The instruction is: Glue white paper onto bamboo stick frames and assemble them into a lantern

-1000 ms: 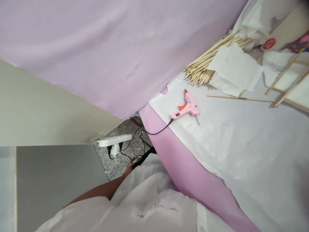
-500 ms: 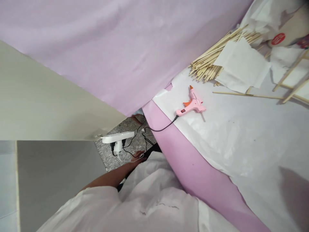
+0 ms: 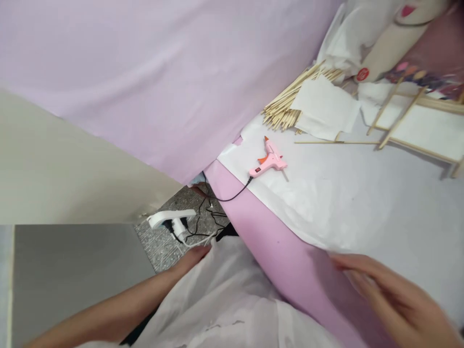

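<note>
My right hand point(image 3: 395, 295) is over the table's front edge, by the border of the white sheet point(image 3: 362, 208). It is somewhat blurred, its fingers loosely bent with nothing visible in them. Down by my lap, my left hand point(image 3: 198, 253) is beside the white shirt point(image 3: 232, 295), its fingers mostly hidden by the cloth. A pink glue gun point(image 3: 268, 162) with an orange nozzle and trigger lies on the sheet, out of reach of both hands. Its black cord point(image 3: 235, 195) drops over the table edge.
A bundle of thin wooden sticks point(image 3: 286, 104) lies at the back, partly under white paper point(image 3: 326, 108). A stick frame point(image 3: 420, 142) stands at right, near a mannequin point(image 3: 391, 46). A white power strip point(image 3: 172, 218) with plugs and cables is low at left, beside a pale panel point(image 3: 72, 169).
My right hand has come into view from the lower right. My left hand has drawn back toward the shirt. The view has shifted, showing more of the table's right side.
</note>
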### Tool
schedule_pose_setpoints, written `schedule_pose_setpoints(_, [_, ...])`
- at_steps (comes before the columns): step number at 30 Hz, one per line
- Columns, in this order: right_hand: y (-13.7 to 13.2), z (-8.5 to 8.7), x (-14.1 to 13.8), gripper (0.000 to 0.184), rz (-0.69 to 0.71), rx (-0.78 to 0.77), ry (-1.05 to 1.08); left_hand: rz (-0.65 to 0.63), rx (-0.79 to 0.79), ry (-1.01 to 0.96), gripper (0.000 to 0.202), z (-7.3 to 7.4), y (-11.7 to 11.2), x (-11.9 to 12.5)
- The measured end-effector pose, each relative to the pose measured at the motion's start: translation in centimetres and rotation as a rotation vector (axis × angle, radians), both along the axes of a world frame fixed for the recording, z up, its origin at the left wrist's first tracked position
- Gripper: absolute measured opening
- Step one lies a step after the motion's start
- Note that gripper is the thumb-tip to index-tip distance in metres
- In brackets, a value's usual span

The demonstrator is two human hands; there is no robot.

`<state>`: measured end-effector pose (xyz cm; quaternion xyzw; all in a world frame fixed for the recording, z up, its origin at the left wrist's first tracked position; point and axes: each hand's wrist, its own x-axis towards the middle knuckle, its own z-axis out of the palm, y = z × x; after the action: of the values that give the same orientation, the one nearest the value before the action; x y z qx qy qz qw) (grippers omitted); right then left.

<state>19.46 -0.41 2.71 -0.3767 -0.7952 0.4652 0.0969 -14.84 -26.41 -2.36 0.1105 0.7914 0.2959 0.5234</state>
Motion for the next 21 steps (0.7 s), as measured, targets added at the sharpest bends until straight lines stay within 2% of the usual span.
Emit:
schedule_pose_setpoints(3, [-2.8,1.1,-4.1,0.022,0.183,-0.118,0.166,0.117,0.093,-0.166,0.045,3.2,2.8,0.9])
schedule_pose_setpoints(4, [-3.6,1.4,-5.3,0.024,0.191,-0.183,0.189,0.182,0.139,-0.246,0.043,4.4,3.9,1.3])
schedule_pose_setpoints(6, [-5.0,1.5,-7.6,0.026,0.192,-0.372,0.238,0.544,0.331,-0.612,0.040,7.1,5.9,2.0])
schedule_pose_setpoints(8, [-6.6,1.1,-9.7,0.024,0.194,-0.567,0.288,0.769,0.510,-0.814,0.040,9.6,7.9,2.7])
schedule_pose_setpoints(9, [-7.4,0.6,-10.8,0.026,0.186,-0.616,0.330,0.831,0.595,-0.863,0.039,10.7,8.8,3.0])
schedule_pose_setpoints(12, [-9.8,-1.1,-14.1,0.056,0.303,-0.652,0.394,0.887,0.794,-0.940,0.037,13.0,10.8,3.2])
schedule_pose_setpoints(13, [-10.5,-1.6,-15.1,0.054,0.371,-0.693,0.401,0.889,0.845,-0.943,0.036,13.5,11.2,2.9])
schedule_pose_setpoints(15, [-11.6,-2.2,-16.4,0.031,0.475,-0.766,0.404,0.890,0.912,-0.924,0.036,13.8,11.3,2.1])
schedule_pose_setpoints(16, [-11.9,-2.2,-16.6,0.020,0.475,-0.760,0.392,0.889,0.934,-0.902,0.036,13.8,11.2,1.4])
schedule_pose_setpoints(18, [-11.8,-1.7,-16.2,0.015,0.398,-0.657,0.348,0.887,0.970,-0.838,0.038,13.3,10.7,0.0])
schedule_pose_setpoints(20, [-10.9,-0.3,-14.9,0.014,0.303,-0.522,0.340,0.868,0.988,-0.743,0.043,12.5,9.9,-1.3])
schedule_pose_setpoints(21, [-10.3,0.6,-14.1,0.016,0.268,-0.470,0.355,0.835,0.942,-0.685,0.045,12.0,9.5,-1.8])
